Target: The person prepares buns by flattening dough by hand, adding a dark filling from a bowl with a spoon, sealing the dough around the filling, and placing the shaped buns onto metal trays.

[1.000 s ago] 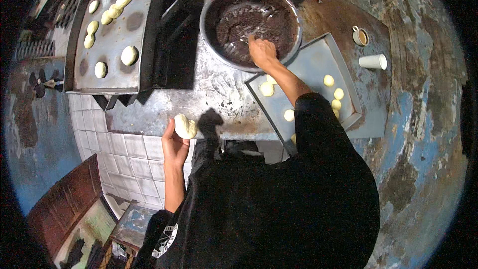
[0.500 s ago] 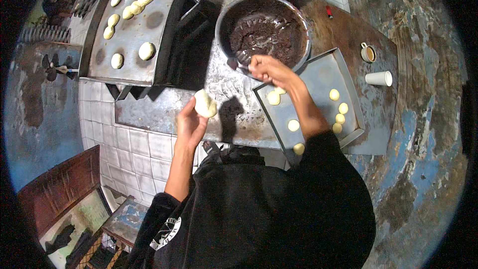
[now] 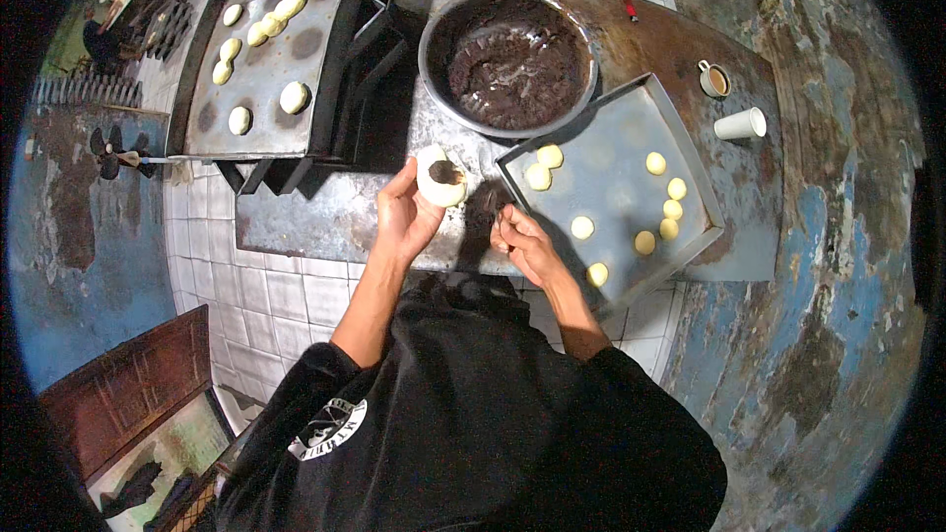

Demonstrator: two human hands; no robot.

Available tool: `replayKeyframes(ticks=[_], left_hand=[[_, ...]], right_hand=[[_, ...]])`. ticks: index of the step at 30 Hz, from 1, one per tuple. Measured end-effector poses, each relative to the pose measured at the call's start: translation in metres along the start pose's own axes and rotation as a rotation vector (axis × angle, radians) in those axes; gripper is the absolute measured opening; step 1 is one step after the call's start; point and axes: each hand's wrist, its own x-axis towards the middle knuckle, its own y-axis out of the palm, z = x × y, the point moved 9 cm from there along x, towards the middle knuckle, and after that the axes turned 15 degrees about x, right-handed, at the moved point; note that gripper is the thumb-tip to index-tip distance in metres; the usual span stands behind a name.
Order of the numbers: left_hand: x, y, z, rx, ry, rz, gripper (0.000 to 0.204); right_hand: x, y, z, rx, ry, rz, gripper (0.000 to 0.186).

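My left hand (image 3: 406, 217) holds a pale dough piece (image 3: 434, 199), with a dark lump of filling (image 3: 446, 172) on its upper side. To the right of it, my right hand (image 3: 522, 241) is closed on a small thin tool, blurred and mostly hidden by the fingers. Beyond both hands stands a wide metal bowl (image 3: 581, 103) of dark, crumbly filling (image 3: 517, 64). A grey metal tray (image 3: 616, 177) lies to the right of my right hand, with several dough balls (image 3: 582, 228) on it.
At the left, a second metal tray (image 3: 261, 89) with several dough pieces (image 3: 294, 98) sits raised on a dark stack. A cup of brown drink (image 3: 714, 79), a white cup (image 3: 740, 124) lying on its side and a small red object (image 3: 631, 10) are on the table's right.
My right hand has come back from the bowl's near rim toward my body. Dark filling now lies on the dough in my left hand. The hands of the person opposite have left the view.
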Motion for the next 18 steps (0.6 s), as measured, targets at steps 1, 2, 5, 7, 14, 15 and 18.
replayKeyframes(ticks=[1,2,5,7,14,15,18], left_hand=[[0.0,0.003,0.0,0.018,-0.029,0.042,0.037],[-0.003,0.004,0.004,0.032,-0.064,0.086,0.039],[-0.01,0.03,0.004,0.076,-0.101,0.147,0.05],[-0.014,0.043,0.008,0.114,-0.145,0.207,0.058],[-0.027,-0.003,-0.007,0.423,-0.17,0.155,0.045],[-0.024,-0.014,-0.016,0.594,-0.119,0.079,0.04],[-0.033,-0.025,-0.038,1.143,-0.093,0.198,0.032]], right_hand=[[0.0,0.007,0.004,0.09,-0.031,0.001,0.015],[-0.004,0.011,0.007,0.178,-0.065,-0.003,0.015],[-0.004,-0.063,-0.018,-0.375,-0.121,-0.256,0.014],[-0.007,-0.091,-0.012,-1.537,-0.062,-0.579,0.017],[0.037,0.097,-0.002,0.1,-0.105,-0.064,0.061],[0.038,0.105,0.0,0.056,-0.075,-0.075,0.055],[0.028,0.123,-0.001,-0.487,-0.199,-0.04,0.068]])
